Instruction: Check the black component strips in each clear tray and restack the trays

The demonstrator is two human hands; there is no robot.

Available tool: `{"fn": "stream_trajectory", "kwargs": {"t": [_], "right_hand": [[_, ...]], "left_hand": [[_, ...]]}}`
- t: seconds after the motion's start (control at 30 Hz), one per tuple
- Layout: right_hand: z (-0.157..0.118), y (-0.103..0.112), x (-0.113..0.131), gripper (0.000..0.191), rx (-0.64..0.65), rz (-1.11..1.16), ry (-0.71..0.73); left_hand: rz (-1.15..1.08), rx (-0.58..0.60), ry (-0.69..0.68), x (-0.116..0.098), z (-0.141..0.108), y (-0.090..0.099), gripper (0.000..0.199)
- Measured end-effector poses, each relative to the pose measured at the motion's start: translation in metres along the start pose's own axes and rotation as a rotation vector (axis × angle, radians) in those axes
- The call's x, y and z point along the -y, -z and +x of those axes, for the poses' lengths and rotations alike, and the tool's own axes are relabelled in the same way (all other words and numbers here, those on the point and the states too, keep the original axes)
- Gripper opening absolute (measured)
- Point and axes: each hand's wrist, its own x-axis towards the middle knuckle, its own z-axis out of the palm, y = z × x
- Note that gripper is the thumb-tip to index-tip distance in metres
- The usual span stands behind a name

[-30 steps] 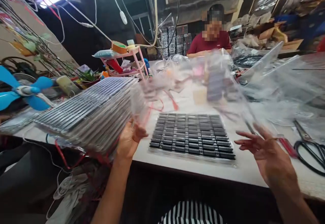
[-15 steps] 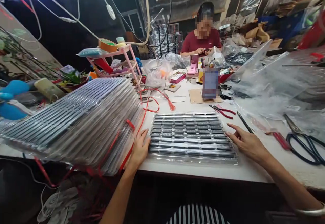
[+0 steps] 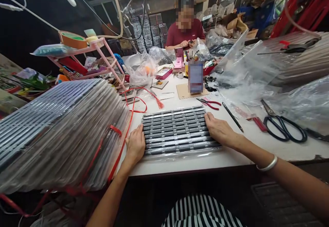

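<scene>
A flat pack of black strips (image 3: 177, 131) in clear film lies on the white table (image 3: 180, 165) right in front of me. My left hand (image 3: 135, 144) presses against its left edge with the fingers closed along it. My right hand (image 3: 218, 131) grips its right edge, fingers over the top, a silver bangle on that wrist. Just left of my left hand stands a big tilted stack of similar packs (image 3: 59, 131), wrapped in film and tied with red strap (image 3: 120, 148).
Black scissors (image 3: 285, 129), a black pen (image 3: 232, 116) and red pliers (image 3: 209, 103) lie to the right of the pack. Loose clear bags (image 3: 246, 72) pile up at the right. A pink rack (image 3: 97, 48) stands at the back left. A person in red (image 3: 185, 31) works across the table.
A clear bag that was up in front of me is gone from my hands. Both hands came down and closed in on the two sides of the pack.
</scene>
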Motion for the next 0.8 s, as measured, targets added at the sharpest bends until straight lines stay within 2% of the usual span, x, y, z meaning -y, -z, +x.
{"fn": "stream_trajectory", "kwargs": {"t": [0.1, 0.27, 0.33, 0.43, 0.5, 0.57, 0.63, 0.67, 0.73, 0.8], "right_hand": [[-0.004, -0.007, -0.007, 0.057, -0.037, 0.044, -0.013], [-0.028, -0.021, -0.016, 0.056, -0.088, 0.127, 0.019], [-0.049, -0.028, -0.016, 0.049, -0.143, 0.222, 0.034], [-0.097, -0.036, -0.013, 0.042, -0.299, 0.447, 0.014], [-0.137, -0.040, -0.008, 0.039, -0.410, 0.615, -0.100], [-0.176, -0.042, -0.001, 0.042, -0.488, 0.815, -0.343], [-0.210, -0.045, 0.004, 0.058, -0.491, 1.118, -0.606], [-0.224, -0.047, 0.005, 0.065, -0.470, 1.319, -0.683], [-0.249, -0.054, 0.005, 0.067, -0.423, 1.716, -0.677], [-0.267, -0.064, 0.002, 0.059, -0.420, 1.947, -0.571]], "left_hand": [[-0.096, 0.000, -0.019, 0.009, -0.002, 0.004, 0.046], [-0.038, 0.163, -0.059, 0.012, -0.018, 0.024, 0.047], [-0.065, 0.176, -0.072, 0.011, -0.024, 0.029, 0.048], [-0.061, 0.094, -0.110, 0.007, -0.026, 0.026, 0.047], [-0.019, 0.026, -0.201, -0.001, -0.020, 0.016, 0.043], [0.002, -0.009, -0.342, -0.015, -0.012, 0.003, 0.039], [-0.028, -0.012, -0.478, -0.036, -0.004, -0.012, 0.038], [-0.051, 0.005, -0.518, -0.047, 0.000, -0.019, 0.039], [-0.083, 0.086, -0.508, -0.067, 0.007, -0.030, 0.049], [-0.095, 0.202, -0.422, -0.080, 0.013, -0.039, 0.060]]}}
